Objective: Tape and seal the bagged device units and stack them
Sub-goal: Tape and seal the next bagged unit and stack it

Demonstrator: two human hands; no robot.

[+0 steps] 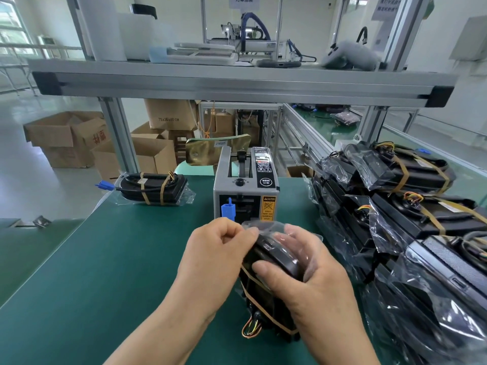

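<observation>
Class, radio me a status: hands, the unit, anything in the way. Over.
Left hand pinches bag top. Right hand grips unit, stood on end. Dispenser just beyond it; stack to the right, apart.

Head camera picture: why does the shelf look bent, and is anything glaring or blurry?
Head view: the wide-angle lens bows the shelf beam; light is soft, shadows faint; glare streaks the bags on the held unit and stacked units; lower right corner is blurred.

Both hands (213, 254) (311, 280) grip a bagged device unit (276, 255) in front of the tape dispenser (245, 191)
</observation>
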